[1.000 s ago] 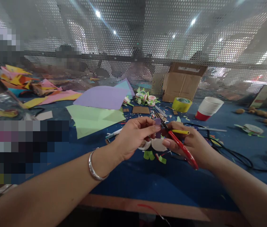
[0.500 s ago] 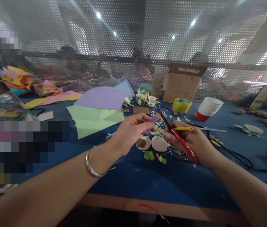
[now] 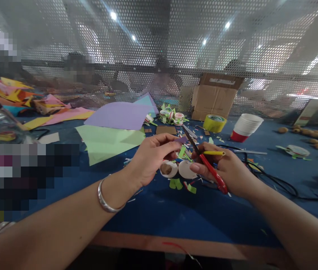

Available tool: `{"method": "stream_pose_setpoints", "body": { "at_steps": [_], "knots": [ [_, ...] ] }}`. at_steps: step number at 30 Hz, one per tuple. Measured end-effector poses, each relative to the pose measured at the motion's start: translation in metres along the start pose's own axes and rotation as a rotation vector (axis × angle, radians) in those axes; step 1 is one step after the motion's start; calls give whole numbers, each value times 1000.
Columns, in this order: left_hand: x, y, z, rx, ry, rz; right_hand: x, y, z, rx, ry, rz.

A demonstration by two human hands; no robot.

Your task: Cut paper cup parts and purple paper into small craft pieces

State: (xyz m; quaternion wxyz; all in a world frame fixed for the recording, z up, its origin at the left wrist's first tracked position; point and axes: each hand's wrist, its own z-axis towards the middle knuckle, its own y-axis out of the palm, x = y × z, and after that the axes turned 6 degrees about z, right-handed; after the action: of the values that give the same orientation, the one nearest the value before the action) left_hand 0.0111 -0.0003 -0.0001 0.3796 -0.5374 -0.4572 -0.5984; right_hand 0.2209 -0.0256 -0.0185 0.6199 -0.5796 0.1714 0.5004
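My left hand, with a silver bangle at its wrist, pinches a small piece of purple paper. In my right hand are red-handled scissors, their dark blades pointing up and left near the purple piece. A thin yellow stick, perhaps a pencil, is also tucked between the right fingers. Below and between the hands lie a white disc and a round white piece with a brown patch. Bits of green paper rest just in front of them.
Green and purple sheets lie left of centre. Behind are paper turtle-like crafts, yellow tape, a cardboard box and stacked cups. A black cable crosses the right side. A glass jar stands left.
The purple piece has turned in my left fingers and less of it shows. The scissors stay in my right hand, blades still close by. The view has shifted slightly.
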Motion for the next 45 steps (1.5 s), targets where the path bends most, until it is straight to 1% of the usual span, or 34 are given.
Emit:
{"method": "stream_pose_setpoints", "body": {
  "at_steps": [4,8,12,16,23,28,32,39,43,45],
  "knots": [
    [0,-1,-1,35,54,97,-3,-1,0,-46,6,23],
    [0,-3,-1,40,109,168,-3,-2,0,-52,-17,-36],
    [0,-4,-2,31,118,242,-3,-3,0,-79,-24,-63],
    [0,-4,-1,40,113,257,-3,-3,0,-92,-11,-34],
    [0,-4,0,30,90,188,-3,-3,0,-99,-45,-1],
    [2,-4,-1,27,56,114,-2,-4,0,-104,-43,31],
    [2,-4,-1,26,33,79,-2,-3,-1,-107,-32,25],
    [-3,-4,2,-8,33,53,-4,-4,1,-88,-53,-14],
    [-4,-4,2,-5,5,20,0,-3,2,-71,-70,-24],
    [-5,-3,2,-8,-7,2,3,-2,1,-55,-57,-24]
  ]
}}
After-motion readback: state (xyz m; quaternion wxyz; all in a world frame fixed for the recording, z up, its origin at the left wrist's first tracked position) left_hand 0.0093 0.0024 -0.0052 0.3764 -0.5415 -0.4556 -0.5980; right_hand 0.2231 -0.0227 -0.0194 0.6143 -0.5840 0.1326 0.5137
